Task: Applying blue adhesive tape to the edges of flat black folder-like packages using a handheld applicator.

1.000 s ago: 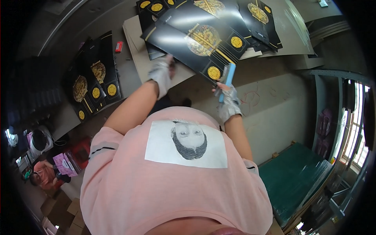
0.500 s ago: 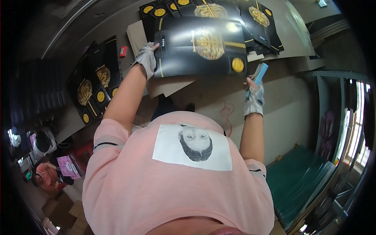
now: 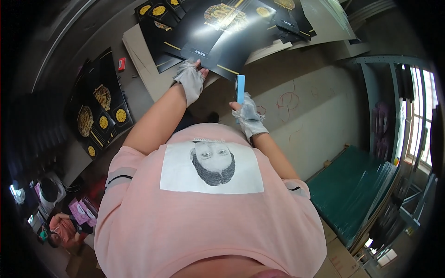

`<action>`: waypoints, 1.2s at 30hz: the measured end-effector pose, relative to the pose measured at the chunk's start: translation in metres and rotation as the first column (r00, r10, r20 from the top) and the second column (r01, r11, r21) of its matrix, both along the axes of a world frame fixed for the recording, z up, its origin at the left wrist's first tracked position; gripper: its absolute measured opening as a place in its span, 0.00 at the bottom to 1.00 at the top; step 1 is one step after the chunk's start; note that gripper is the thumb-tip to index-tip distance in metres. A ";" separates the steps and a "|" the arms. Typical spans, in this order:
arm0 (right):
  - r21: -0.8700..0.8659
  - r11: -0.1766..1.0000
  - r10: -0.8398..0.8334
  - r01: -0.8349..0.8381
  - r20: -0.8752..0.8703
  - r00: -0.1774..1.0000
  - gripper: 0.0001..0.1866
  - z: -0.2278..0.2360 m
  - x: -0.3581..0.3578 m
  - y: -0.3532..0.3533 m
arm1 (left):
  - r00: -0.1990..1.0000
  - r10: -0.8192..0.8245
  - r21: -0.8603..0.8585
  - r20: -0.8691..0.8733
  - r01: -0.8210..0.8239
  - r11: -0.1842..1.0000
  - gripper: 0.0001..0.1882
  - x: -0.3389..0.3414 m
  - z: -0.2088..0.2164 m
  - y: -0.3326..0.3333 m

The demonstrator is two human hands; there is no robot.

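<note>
At the near edge of a glossy black printed card sheet (image 3: pixel 222 53), my left hand (image 3: pixel 189 82) wears a pale glove with bare fingertips and grips the edge beside a small slot-like strip. The sheet carries a round gold emblem and slants away from me. My right hand (image 3: pixel 250 116), gloved the same way, is wrapped round a light blue stapler (image 3: pixel 240 88). Its tip points away from me and lies close to the sheet's near right corner. Whether the two touch I cannot tell.
More black and gold sheets (image 3: pixel 103 99) lie on the left, near a small red box (image 3: pixel 121 64). Brown cardboard (image 3: pixel 139 55) sits under the held sheet's side. A green plastic-wrapped stack (image 3: pixel 352 194) and metal shelving (image 3: pixel 387 60) stand right. Another person (image 3: pixel 65 231) works lower left.
The sheet has turned from lying level to slanting, its right side swinging away. My left hand has moved right and slightly nearer; my right hand has brought the stapler left to the sheet's corner.
</note>
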State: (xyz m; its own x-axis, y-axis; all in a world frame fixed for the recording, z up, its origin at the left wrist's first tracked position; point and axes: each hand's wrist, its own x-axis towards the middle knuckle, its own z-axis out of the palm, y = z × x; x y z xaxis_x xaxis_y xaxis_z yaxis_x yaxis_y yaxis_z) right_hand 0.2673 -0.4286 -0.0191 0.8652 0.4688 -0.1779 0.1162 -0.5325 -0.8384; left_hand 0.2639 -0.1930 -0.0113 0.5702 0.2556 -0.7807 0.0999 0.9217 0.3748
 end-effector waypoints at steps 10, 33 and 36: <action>0.171 0.948 -0.229 0.270 -0.225 0.947 0.15 -0.021 0.008 0.004 | 0.989 0.141 -0.066 0.038 -0.138 0.988 0.12 0.010 -0.001 -0.031; 0.209 0.922 -0.202 0.325 -0.455 0.867 0.09 -0.027 0.021 0.019 | 0.974 0.188 -0.161 0.126 -0.167 0.973 0.13 0.004 0.009 -0.054; 0.230 0.903 -0.179 0.362 -0.566 0.805 0.08 -0.012 0.027 0.012 | 0.977 0.143 -0.020 0.157 -0.141 0.990 0.15 -0.003 0.003 -0.044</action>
State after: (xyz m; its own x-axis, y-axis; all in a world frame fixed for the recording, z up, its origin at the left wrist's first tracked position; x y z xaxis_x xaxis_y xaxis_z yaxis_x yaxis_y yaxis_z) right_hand 0.2948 -0.4167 -0.0310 0.7826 0.3380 -0.5228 -0.4935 -0.1750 -0.8519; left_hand 0.2607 -0.2366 -0.0084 0.6446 0.3368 -0.6864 -0.0921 0.9254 0.3676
